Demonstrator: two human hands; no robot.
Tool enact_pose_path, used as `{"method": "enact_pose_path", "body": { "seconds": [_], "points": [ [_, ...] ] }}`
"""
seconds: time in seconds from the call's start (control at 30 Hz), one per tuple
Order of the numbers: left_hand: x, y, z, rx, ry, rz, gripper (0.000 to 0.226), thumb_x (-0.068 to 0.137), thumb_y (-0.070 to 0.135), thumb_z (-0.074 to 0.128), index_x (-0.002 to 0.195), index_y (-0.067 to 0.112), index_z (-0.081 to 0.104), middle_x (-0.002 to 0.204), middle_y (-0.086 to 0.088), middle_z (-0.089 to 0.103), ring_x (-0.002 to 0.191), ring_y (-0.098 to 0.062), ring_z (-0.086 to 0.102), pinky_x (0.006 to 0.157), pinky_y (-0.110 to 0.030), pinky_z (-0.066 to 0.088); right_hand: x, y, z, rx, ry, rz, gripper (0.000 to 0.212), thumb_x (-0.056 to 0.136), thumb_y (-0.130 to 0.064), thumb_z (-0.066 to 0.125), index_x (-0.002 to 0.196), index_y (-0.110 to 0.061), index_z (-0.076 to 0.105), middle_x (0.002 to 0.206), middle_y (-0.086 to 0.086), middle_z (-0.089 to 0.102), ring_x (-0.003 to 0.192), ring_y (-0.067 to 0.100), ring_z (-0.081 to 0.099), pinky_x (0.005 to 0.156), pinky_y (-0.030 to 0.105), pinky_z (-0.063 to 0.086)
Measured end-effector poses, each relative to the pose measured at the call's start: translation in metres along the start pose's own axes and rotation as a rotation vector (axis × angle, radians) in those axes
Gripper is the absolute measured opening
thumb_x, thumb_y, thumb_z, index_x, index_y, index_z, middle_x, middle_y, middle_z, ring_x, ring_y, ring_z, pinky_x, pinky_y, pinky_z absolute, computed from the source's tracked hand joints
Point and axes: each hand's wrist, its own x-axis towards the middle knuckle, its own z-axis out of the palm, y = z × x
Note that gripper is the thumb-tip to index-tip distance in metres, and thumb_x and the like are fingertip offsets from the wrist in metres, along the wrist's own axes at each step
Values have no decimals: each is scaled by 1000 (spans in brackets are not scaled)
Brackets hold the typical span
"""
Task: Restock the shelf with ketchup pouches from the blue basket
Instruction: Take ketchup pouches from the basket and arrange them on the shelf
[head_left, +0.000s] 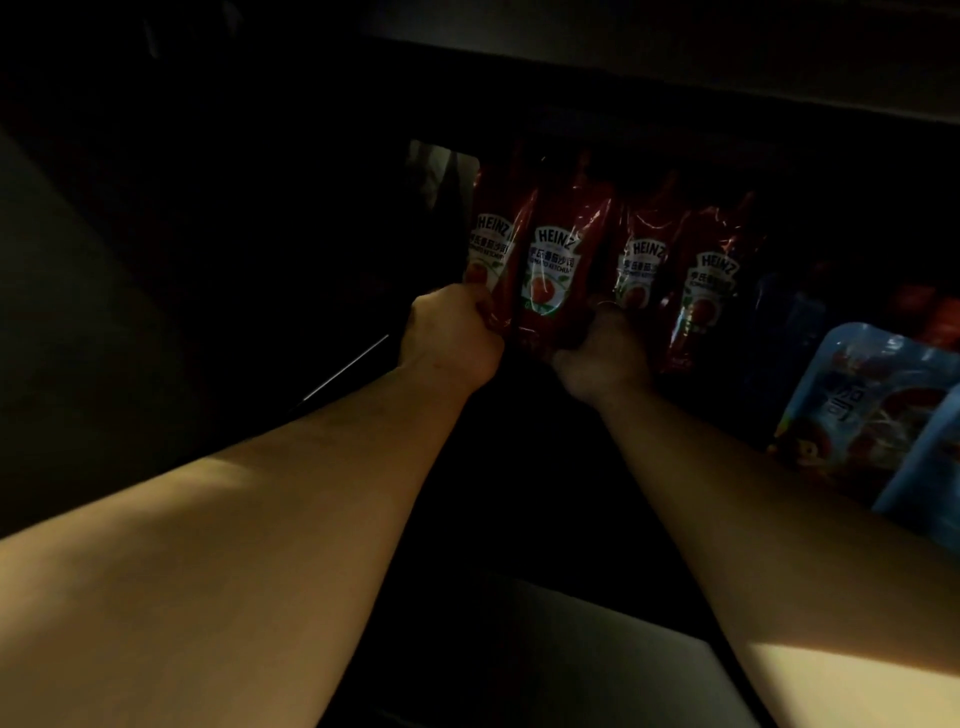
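Head view, very dim light; most of the surroundings are too dark to read.

Four glossy red plastic Heinz ketchup pouches stand upright in a row inside a dark shelf bay, white labels facing the camera: far-left pouch, second pouch, third pouch, right pouch. They stand just beside one another, edges overlapping.

Left hand: fingers curled round the bottom corner of the far-left pouch, gripping it. Bare forearm reaches in from lower left.

Right hand: at the base of the row, between the second and third pouches, touching the lower edge of the second pouch. The fingers are hidden behind the back of the hand and in shadow; cannot tell whether they clamp a pouch or only rest against it.

Right of the ketchup row: light blue plastic sauce pouches with a red picture and printed characters, leaning at the frame edge. Further dark packets behind them are indistinct.

Pale flat surface shows at the bottom between the forearms; its identity is unclear.
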Motion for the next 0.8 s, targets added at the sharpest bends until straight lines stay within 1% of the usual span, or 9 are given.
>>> {"method": "enact_pose_path", "body": {
  "seconds": [0.13,0.2,0.27,0.33,0.4,0.47,0.53,0.63,0.8],
  "points": [
    [4,-1,2,-38,6,-27,25,91,12,65,112,24,72,114,-2,68,91,-17,64,69,-22,51,1,1,-1,35,-34,12,73,78,-18,84,142,-20,48,136,1,61,125,21,57,93,24,42],
    [4,-1,0,-60,-16,-38,24,91,10,64,108,23,74,115,-1,68,89,-13,60,68,-19,48,-1,0,-4,90,-55,32,73,78,-18,84,142,-19,48,135,1,62,124,20,58,96,26,45],
    [2,0,-3,-67,-56,-34,24,91,7,62,102,23,76,114,2,68,90,-10,58,68,-14,44,-8,-1,-8,112,-36,75,70,79,-23,83,140,-21,48,131,-1,64,119,17,60,89,23,46],
    [-3,2,-8,-64,-69,-38,22,90,7,61,92,25,74,106,5,67,89,-10,60,61,-8,37,-16,1,-17,62,36,109,61,81,-27,79,136,-21,52,127,-1,65,112,16,61,74,13,41],
    [-8,4,-15,-37,-69,-54,19,88,7,60,84,24,68,99,5,65,89,-13,62,57,-10,36,-23,5,-26,24,133,144,52,85,-26,73,133,-17,55,128,2,64,114,21,61,75,14,39],
    [-15,3,-20,17,-60,-59,12,87,9,59,89,19,67,99,2,64,88,-15,60,61,-16,39,-25,8,-32,12,211,182,43,89,-24,68,128,-12,58,129,7,63,117,28,61,82,19,38],
    [-26,3,-27,49,-58,-61,13,87,12,61,98,16,68,103,0,64,95,-19,61,71,-21,41,-26,6,-32,-7,251,207,38,92,-21,64,127,-7,58,129,12,63,119,32,59,83,22,36],
    [-47,3,-35,-5,-22,-31,22,86,13,64,106,18,69,112,-3,69,107,-21,63,80,-19,39,-32,-3,-32,-67,236,205,37,94,-18,61,128,-3,58,132,15,61,124,34,56,89,22,39],
    [-62,1,-50,-134,40,-111,23,85,11,65,108,14,69,112,-5,70,107,-23,64,79,-17,37,-70,-15,-50,-112,258,277,38,92,-22,60,126,-4,63,134,17,62,124,35,57,99,31,46]
  ]
}}
